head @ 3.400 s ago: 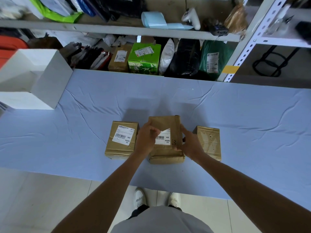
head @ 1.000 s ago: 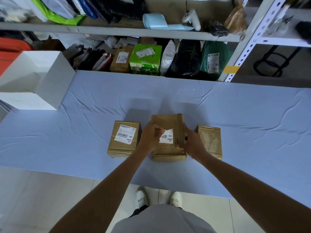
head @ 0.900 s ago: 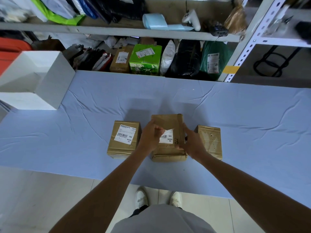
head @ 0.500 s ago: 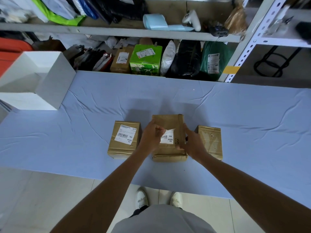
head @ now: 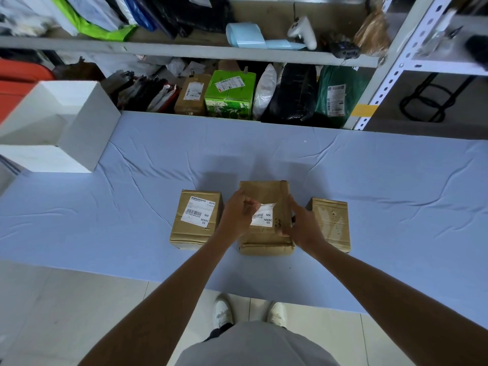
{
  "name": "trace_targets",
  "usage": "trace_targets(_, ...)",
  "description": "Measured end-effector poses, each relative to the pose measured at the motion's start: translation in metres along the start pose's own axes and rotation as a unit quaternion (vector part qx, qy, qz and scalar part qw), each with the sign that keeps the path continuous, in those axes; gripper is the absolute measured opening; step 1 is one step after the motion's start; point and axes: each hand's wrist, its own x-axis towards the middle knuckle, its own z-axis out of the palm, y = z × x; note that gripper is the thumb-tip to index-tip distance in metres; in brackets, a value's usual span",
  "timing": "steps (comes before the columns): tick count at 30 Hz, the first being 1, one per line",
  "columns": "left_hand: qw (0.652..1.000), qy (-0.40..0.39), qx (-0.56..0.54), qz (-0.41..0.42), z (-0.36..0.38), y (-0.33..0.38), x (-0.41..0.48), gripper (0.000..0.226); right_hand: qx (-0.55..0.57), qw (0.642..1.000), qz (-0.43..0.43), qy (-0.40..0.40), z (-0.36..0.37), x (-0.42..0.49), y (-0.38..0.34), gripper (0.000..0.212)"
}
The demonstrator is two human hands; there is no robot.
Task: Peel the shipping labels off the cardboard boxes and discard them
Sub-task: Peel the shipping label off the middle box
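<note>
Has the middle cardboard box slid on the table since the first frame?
No. The middle cardboard box keeps the same gap to the left cardboard box; the right hand grips it while the left hand pinches its shipping label.

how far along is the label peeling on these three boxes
Done, apparently: the right box shows no label on top. In hand: the left hand pinches the lifted corner of the middle label, which is partly peeled, while the right hand holds the middle box. Left: finish and discard that one, then peel the left label, which lies flat on the left box.
</note>
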Motion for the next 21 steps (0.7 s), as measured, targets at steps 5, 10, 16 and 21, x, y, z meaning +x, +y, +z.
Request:
trace_targets(5,1.000,-0.004,0.007,-0.011,0.002,-0.006,0.003,0.010,0.001,1.000,0.003,-0.003,0.001,0.000,0.000,0.107)
trace_targets(10,1.000,-0.006,0.016,-0.022,0.002,-0.003,0.003,0.013,0.012,1.000,0.014,-0.008,0.000,0.000,0.000,0.105)
trace_targets(16,0.999,-0.005,0.020,-0.030,0.000,-0.001,0.003,0.012,0.000,1.000,0.017,-0.011,-0.001,-0.001,-0.002,0.104)
trace_targets(21,1.000,-0.011,0.014,-0.021,-0.001,0.004,0.001,0.014,-0.007,1.000,0.013,-0.010,-0.001,-0.001,-0.002,0.103)
